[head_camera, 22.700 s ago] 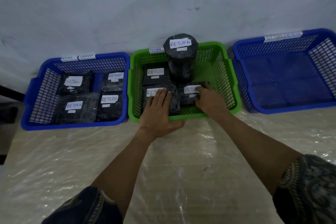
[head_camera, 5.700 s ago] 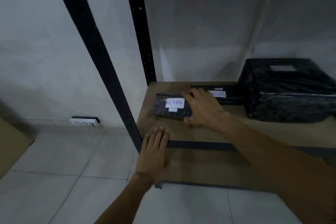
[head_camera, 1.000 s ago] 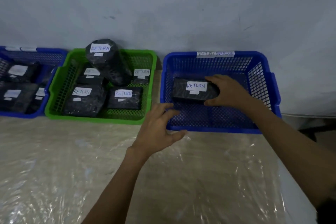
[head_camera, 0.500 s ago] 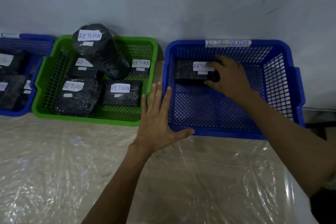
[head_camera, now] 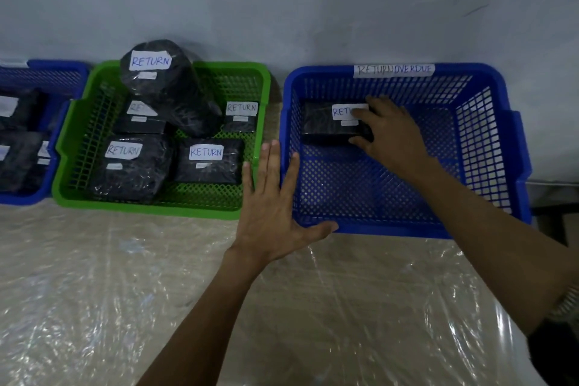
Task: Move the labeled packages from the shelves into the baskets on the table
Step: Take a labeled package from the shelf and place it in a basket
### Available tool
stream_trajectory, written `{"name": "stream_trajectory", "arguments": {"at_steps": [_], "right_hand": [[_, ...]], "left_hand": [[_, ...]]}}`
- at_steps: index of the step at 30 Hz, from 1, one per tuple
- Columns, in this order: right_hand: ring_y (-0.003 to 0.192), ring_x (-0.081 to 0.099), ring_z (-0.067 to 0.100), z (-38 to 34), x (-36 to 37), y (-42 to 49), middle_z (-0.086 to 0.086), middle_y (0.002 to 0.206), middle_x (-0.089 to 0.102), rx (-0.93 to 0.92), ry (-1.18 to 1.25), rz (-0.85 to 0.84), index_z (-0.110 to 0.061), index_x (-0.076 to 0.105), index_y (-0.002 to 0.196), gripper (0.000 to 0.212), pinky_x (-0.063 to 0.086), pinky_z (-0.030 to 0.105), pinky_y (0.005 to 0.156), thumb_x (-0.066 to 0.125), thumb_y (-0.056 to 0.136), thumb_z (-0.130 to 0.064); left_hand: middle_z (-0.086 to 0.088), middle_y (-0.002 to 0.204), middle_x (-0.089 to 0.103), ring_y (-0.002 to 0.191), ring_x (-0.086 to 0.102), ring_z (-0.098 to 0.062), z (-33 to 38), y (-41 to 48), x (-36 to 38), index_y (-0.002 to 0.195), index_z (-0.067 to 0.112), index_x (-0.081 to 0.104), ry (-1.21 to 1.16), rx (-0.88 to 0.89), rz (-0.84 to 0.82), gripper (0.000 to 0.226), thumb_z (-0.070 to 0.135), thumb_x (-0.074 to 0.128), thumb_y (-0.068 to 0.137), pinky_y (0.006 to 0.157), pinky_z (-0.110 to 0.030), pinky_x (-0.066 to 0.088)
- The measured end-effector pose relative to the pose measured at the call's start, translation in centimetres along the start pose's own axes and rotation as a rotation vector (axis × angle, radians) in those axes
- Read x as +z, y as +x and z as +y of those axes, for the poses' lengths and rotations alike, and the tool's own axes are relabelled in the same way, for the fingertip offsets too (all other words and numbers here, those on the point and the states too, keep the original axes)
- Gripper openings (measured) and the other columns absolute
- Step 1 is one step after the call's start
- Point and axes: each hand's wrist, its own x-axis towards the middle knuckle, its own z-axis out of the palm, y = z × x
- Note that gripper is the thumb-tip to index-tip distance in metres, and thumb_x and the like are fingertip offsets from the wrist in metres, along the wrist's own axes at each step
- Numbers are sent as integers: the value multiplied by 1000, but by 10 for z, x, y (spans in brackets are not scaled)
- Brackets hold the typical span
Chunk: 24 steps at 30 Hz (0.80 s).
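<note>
Far back in blue basket (head_camera: pixel 407 230), black package (head_camera: pixel 319 128) under right-hand fingers (head_camera: pixel 371 111)

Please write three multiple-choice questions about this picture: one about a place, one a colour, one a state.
1. Where in the right blue plastic mesh basket lies the black wrapped package? A far left corner; B near right corner; C centre.
2. What colour is the middle plastic mesh basket? A red; B green; C yellow.
3. How is the left hand? A fingers straight, spread; B a fist; C gripping a package.
Answers: A, it sits by the far and left walls; B, its rim is green; A, every finger lies extended.
</note>
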Motion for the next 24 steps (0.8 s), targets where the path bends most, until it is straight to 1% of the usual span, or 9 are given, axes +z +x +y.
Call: {"name": "stream_trajectory", "arguments": {"at_steps": [4, 6, 9, 16, 18, 21, 24], "right_hand": [[139, 27, 42, -5, -3, 1, 21, 147, 37, 20, 0, -25, -9, 54, 133, 56, 26, 65, 107, 72, 83, -25], [141, 25, 41, -6, -4, 2, 21, 149, 35, 20, 12, -28, -10, 53, 135, 56, 24, 64, 109, 71, 84, -25], [142, 23, 39, -8, -4, 4, 20, 150, 33, 25, 16, -44, -11, 51, 136, 57, 21, 62, 111, 70, 85, -27], [141, 23, 41, -15, 1, 6, 22, 149, 34, 24, 16, -43, -10, 52, 135, 55, 19, 64, 110, 70, 85, -26], [141, 24, 42, -16, 2, 6, 22, 148, 35, 27, 7, -38, -9, 53, 134, 55, 21, 65, 110, 70, 85, -26], [140, 27, 42, -21, 5, 7, 23, 146, 37, 35, -34, -19, -10, 54, 134, 54, 23, 66, 108, 70, 85, -26], [141, 23, 40, -28, 9, 6, 21, 149, 35, 78, -83, -4, -13, 51, 136, 54, 18, 68, 108, 67, 87, -29]], "left_hand": [[-19, 160, -5, 149, -9, -30, 0, 0, -1, 154, 8, 11, -12, -13, -7, 123, 93, 28, 67, 118, -58, 5], [-19, 160, -6, 149, -9, -29, -1, 0, -2, 154, 7, 9, -23, -16, -8, 124, 93, 30, 67, 118, -58, 7], [-19, 160, -8, 148, -11, -29, -2, 0, -3, 153, 6, 8, -57, -21, -7, 124, 93, 29, 67, 118, -57, 6], [-21, 158, -13, 147, -17, -30, -7, 1, -4, 152, 1, 8, -111, -29, 1, 125, 92, 30, 68, 120, -52, 5], [-21, 158, -15, 147, -18, -30, -7, 1, -4, 152, 2, 8, -113, -37, 4, 125, 92, 30, 68, 120, -50, 4], [-19, 157, -19, 146, -22, -29, -7, 2, -5, 153, 2, 6, -132, -76, 1, 127, 92, 32, 67, 120, -44, -3], [-17, 157, -22, 145, -25, -27, -6, 3, -6, 153, 2, 6, -154, -96, 5, 128, 90, 38, 66, 119, -39, -7]]}}
